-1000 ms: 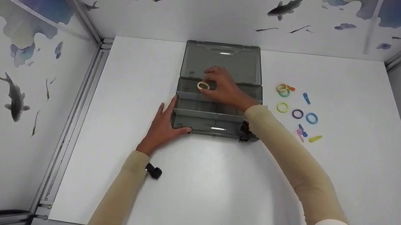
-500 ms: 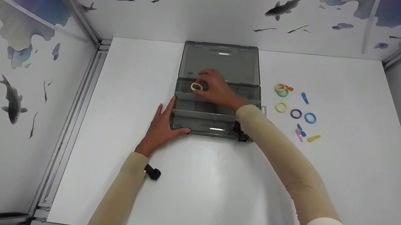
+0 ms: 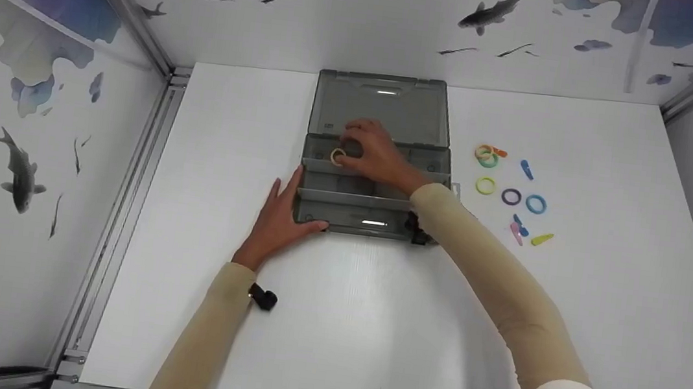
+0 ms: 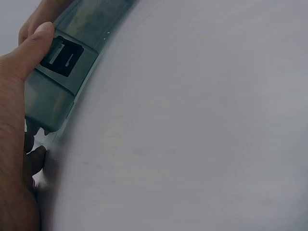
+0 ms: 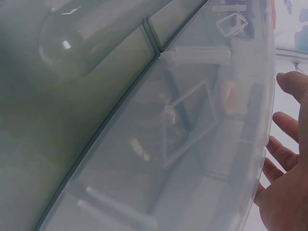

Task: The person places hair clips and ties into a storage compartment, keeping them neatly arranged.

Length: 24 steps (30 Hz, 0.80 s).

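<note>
A grey see-through storage box (image 3: 363,217), lid (image 3: 383,104) folded back, stands on the white table with dividers across it. Over its rear compartment my right hand (image 3: 377,155) pinches a small cream ring, apparently a hair tie (image 3: 337,157), between thumb and fingers. My left hand (image 3: 278,222) holds the box's front left corner; its thumb lies by the dark latch (image 4: 62,56) in the left wrist view. The right wrist view looks through the box wall (image 5: 187,159); a hand with spread fingers (image 5: 286,127) shows at its right edge, and the cream ring is not discernible there.
Right of the box lie several coloured rings, among them a yellow ring (image 3: 486,185), a purple ring (image 3: 512,196) and a blue ring (image 3: 536,204). Small hair clips lie among them, such as a yellow clip (image 3: 542,240). Printed panels (image 3: 365,33) wall the table's back and sides.
My right hand has moved slightly left and down over the rear compartment with the cream hair tie, which now hangs lower and more upright. My left hand has kept its place on the box.
</note>
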Each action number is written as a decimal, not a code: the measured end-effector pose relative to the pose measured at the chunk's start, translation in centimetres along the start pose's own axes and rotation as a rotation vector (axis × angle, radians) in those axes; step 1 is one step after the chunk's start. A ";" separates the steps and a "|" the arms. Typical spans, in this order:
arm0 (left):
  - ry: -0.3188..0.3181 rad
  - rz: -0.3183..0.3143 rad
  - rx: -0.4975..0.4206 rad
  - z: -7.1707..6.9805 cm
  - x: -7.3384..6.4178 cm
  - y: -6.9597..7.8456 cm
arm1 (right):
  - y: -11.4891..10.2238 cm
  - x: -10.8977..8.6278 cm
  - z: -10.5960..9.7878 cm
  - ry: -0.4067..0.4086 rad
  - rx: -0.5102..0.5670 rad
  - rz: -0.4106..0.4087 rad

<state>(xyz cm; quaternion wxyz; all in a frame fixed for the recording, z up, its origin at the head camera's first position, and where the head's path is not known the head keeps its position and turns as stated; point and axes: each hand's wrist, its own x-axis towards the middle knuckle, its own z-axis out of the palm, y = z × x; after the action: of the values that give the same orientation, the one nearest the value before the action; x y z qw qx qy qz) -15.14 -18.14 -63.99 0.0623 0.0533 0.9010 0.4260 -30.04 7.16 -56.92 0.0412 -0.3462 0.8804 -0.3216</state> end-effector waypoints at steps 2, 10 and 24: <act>0.003 0.003 0.005 -0.1 0.0 0.0 | 0.0 -0.3 -0.4 0.006 0.016 -0.004; -0.003 0.008 0.011 -0.1 0.0 0.0 | 0.5 -2.2 -1.5 0.037 0.078 -0.003; -0.005 0.002 0.001 0.0 -0.1 0.0 | 0.9 -5.9 -3.5 0.091 0.130 0.012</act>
<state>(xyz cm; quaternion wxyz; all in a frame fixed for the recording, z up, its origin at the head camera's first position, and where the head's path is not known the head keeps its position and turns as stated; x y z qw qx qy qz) -15.10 -18.16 -63.94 0.0641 0.0552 0.9010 0.4254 -27.19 13.33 -55.56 0.0254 -0.3223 0.8608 -0.3931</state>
